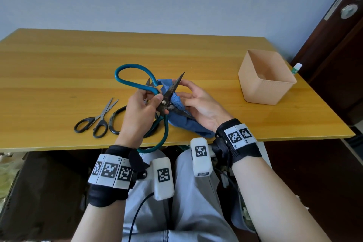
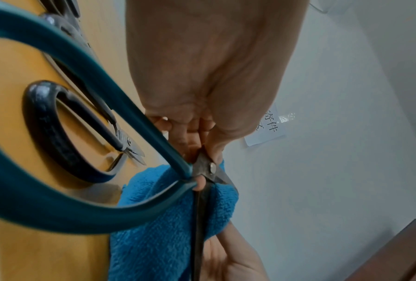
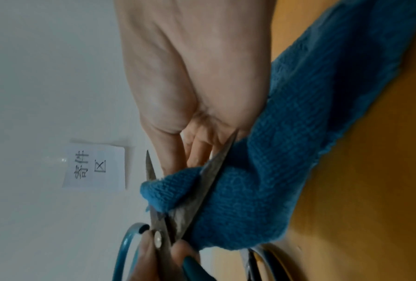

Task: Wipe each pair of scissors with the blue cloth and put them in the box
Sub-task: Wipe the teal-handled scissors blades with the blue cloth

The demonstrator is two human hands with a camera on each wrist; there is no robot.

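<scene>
- Currently the left hand (image 1: pixel 140 108) has its grip closed on the teal-handled scissors (image 1: pixel 167 96), thumb and fingers pinching at the pivot, blades spread open above the counter (image 1: pixel 59 68).
- Right hand (image 1: pixel 200 104) holds the blue cloth (image 1: pixel 186 124), fingers curled behind it and pressing it against one blade; the cloth's tail rests on the counter.
- Handling judgement: the scissors are stiff, metal and probably fairly heavy, with sharp points. Take hold at the pivot or handle loops, never along the edges. The cloth is soft and bunches readily.
- Two further pairs, small black scissors (image 1: pixel 94 122) and black-looped shears (image 1: pixel 115 122), lie on the counter just left of the hands.
- Box (image 1: pixel 265 78) stands well apart at right; no scissors show inside it.
</scene>
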